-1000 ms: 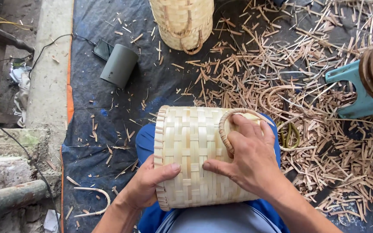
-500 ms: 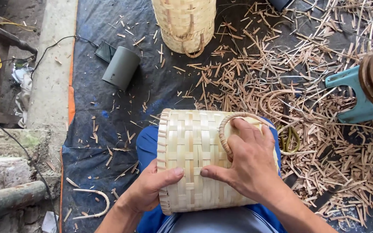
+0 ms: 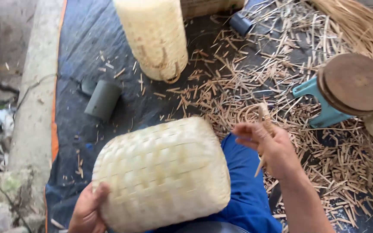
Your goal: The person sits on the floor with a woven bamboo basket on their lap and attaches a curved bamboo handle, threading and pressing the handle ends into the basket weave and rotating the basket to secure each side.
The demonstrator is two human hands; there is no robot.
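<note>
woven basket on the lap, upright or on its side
On its side: the woven basket lies across the blue lap, left hand gripping one end; its opening is out of sight.

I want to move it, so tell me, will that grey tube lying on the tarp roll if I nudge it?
Probably: the grey tube lies on its round side, so a sideways nudge should roll it. Scattered bamboo splinters on the tarp may stop it soon.

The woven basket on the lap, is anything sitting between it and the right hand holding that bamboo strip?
Nothing visible does. The right hand with the bamboo strip is apart from the woven basket, and only the blue-clothed lap shows in the gap. The left hand holds the basket's lower left edge.
</note>
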